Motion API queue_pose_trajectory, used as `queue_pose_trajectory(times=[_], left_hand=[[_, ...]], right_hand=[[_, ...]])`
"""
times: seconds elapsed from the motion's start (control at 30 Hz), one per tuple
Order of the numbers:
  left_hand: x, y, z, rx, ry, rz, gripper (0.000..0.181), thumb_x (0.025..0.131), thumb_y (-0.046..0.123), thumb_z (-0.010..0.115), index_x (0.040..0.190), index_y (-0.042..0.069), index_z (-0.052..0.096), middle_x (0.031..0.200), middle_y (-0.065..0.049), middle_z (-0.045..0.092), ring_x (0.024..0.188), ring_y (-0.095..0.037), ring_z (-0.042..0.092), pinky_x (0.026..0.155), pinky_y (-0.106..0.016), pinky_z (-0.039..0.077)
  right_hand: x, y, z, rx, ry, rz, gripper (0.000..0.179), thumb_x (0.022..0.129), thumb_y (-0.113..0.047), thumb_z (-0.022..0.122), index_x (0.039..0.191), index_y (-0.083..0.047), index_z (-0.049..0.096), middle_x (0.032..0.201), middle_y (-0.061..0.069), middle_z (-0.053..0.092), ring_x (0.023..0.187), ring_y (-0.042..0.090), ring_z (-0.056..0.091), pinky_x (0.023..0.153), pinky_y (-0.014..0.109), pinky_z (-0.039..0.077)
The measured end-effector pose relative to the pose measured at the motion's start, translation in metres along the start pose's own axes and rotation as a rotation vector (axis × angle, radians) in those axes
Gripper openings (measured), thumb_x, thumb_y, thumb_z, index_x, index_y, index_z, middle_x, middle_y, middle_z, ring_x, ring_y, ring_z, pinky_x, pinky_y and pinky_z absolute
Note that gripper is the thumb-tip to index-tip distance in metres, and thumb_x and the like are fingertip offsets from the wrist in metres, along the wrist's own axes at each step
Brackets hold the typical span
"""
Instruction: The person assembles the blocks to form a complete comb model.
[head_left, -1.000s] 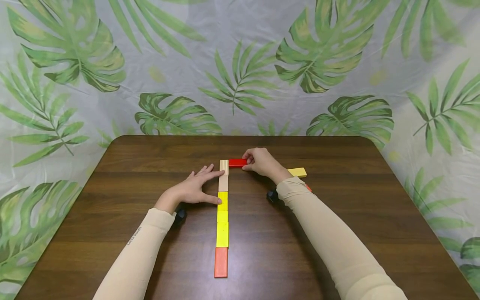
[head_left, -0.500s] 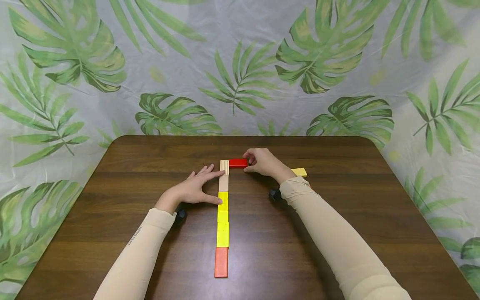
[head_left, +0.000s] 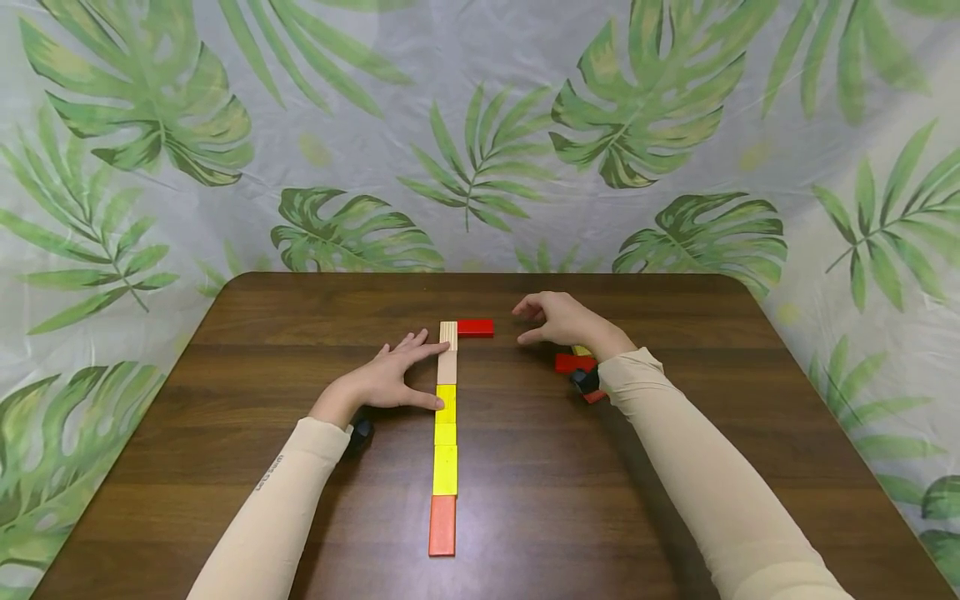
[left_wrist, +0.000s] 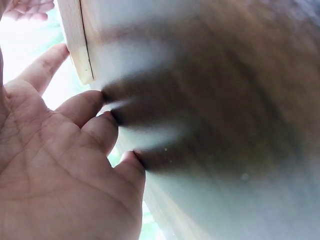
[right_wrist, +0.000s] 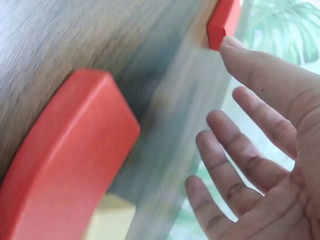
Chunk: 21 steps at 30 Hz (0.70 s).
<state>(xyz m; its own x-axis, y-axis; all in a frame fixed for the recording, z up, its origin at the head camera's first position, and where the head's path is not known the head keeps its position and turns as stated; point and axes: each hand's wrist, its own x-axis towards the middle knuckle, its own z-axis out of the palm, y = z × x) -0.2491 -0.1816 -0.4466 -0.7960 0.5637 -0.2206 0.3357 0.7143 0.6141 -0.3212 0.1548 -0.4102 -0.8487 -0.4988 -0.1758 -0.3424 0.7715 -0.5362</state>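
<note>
In the head view, a straight line of flat blocks runs toward the person: pale wood blocks [head_left: 447, 367] at the far end, yellow blocks [head_left: 446, 469] in the middle, an orange-red block [head_left: 442, 525] nearest. From the far end a red block [head_left: 476, 328] extends rightward at a right angle. With fingers spread, the left hand [head_left: 386, 379] touches the line's left side, index fingertip at the wood and thumb at a yellow block. In the left wrist view its index fingertip meets a wood block [left_wrist: 75, 40]. Holding nothing, the right hand [head_left: 566, 321] hovers right of the red block, fingers loosely bent.
Beneath the right wrist lie loose blocks: a red one [head_left: 573, 363], a partly covered yellow one [head_left: 581, 351] and an orange-red one [head_left: 594, 397]. The brown table [head_left: 300, 317] ends at a leaf-patterned curtain [head_left: 480, 150]. A dark wrist camera [head_left: 583, 381] hangs under the right wrist.
The right hand has let go of the red block and moved right, leaving it against the line's far end. The left hand has stayed in place.
</note>
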Motion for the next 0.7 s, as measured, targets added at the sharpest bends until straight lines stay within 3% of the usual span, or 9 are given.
queue_pose_trajectory(times=[0.47,0.7], left_hand=[[0.000,-0.002,0.000,0.000,0.003,-0.004,0.099,0.089,0.051,0.086,0.170,0.027,0.035,0.182,-0.017,0.008,0.170,-0.039,0.003,0.132,-0.072,0.001],[-0.001,0.000,-0.001,-0.006,-0.002,-0.002,0.098,0.090,0.049,0.086,0.170,0.026,0.035,0.182,-0.018,0.008,0.170,-0.040,0.002,0.132,-0.072,0.000]], right_hand=[[-0.045,0.027,-0.015,-0.040,0.021,0.030,0.051,0.097,-0.023,0.082,0.142,-0.004,0.066,0.146,0.020,0.067,0.138,0.045,0.059,0.118,0.059,0.047],[-0.070,0.040,-0.020,0.003,0.038,0.068,0.053,0.098,-0.025,0.081,0.143,-0.004,0.065,0.147,0.024,0.065,0.141,0.048,0.057,0.118,0.063,0.045]])
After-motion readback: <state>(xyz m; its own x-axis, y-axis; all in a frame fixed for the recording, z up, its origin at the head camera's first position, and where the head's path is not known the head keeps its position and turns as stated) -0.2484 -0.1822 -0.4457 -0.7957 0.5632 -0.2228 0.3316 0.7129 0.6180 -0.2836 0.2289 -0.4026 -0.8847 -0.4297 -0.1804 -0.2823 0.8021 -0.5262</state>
